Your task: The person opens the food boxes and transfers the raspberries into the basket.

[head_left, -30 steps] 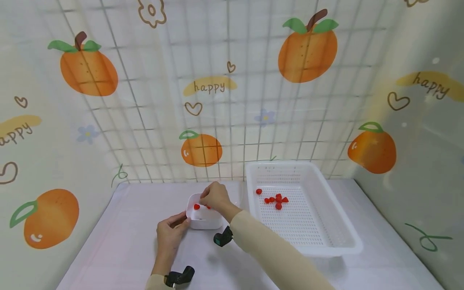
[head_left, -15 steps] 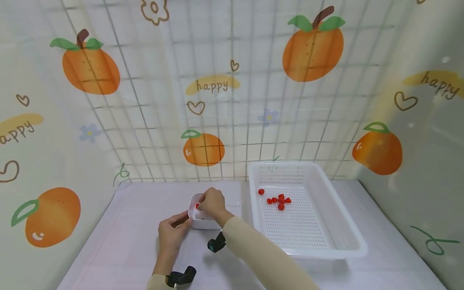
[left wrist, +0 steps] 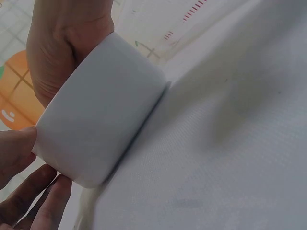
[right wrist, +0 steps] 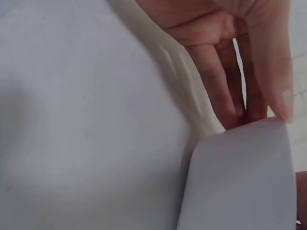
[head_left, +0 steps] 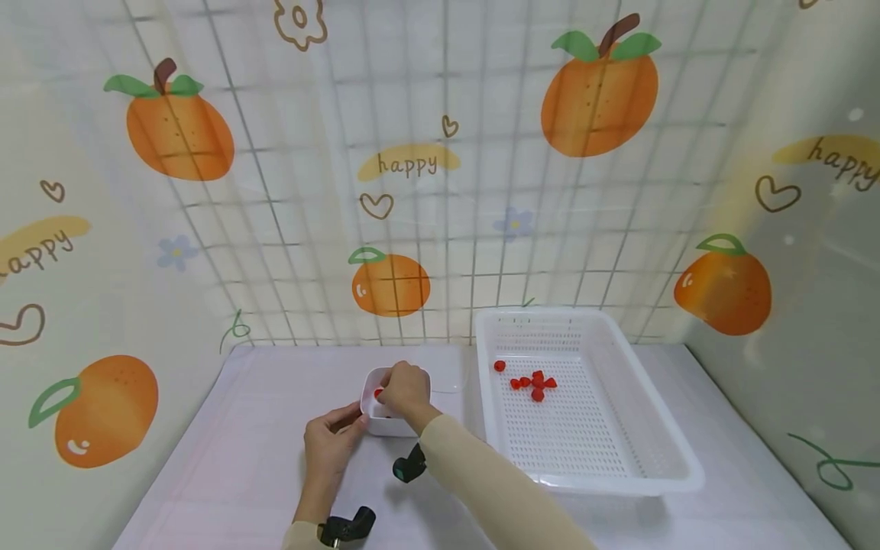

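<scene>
Head: L hand (head_left: 330, 451) holds white box (head_left: 393, 428) on tabletop (head_left: 234, 447), fingers (head_left: 341, 417) round its L side. R hand (head_left: 407, 393) is down in box; fingertips hidden, can't tell if they grip anything. A red berry (head_left: 378, 393) shows in box, just beside R hand; more berries (head_left: 538, 384) in white perforated basket (head_left: 591, 431).

L wrist: L thumb (left wrist: 17, 149) & fingers touch box's outer wall.

R wrist: L thumb at rim, fingers against wall.

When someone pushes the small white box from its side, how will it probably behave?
The small white box would probably slide rather than tip, since it looks wider than tall and sits flat on the cloth. Its smooth, even walls suggest fairly stiff plastic, and their thin-looking edge hints that it may be light.
</scene>
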Tool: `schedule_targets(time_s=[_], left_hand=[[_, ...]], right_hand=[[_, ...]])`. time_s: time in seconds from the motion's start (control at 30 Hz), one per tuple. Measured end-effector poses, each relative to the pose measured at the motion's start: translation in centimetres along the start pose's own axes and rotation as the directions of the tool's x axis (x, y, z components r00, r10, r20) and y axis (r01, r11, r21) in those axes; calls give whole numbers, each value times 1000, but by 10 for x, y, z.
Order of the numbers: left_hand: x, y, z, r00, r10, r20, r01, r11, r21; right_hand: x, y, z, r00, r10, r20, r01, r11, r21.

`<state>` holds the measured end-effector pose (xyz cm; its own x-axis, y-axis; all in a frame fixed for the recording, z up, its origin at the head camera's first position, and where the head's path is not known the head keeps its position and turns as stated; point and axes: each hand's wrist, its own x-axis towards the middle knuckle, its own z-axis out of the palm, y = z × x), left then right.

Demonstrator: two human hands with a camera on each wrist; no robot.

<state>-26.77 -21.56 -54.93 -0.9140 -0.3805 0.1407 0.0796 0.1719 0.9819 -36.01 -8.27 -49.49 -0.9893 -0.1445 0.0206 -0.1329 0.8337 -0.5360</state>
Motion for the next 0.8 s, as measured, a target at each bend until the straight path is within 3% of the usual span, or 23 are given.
schedule_targets(time_s=[0.43,0.57,0.8], left_hand=[[2,-2,0,999,40,8,-40,998,-44],[2,-2,0,999,39,10,-39,998,-42],[1,0,-1,999,46,6,-45,997,-65]], right_hand=[[-4,-4,-1,998,5,59,-5,1000,1],[-6,-4,0,997,-13,70,10,999,40],[-7,-3,0,997,-55,61,54,998,13]])
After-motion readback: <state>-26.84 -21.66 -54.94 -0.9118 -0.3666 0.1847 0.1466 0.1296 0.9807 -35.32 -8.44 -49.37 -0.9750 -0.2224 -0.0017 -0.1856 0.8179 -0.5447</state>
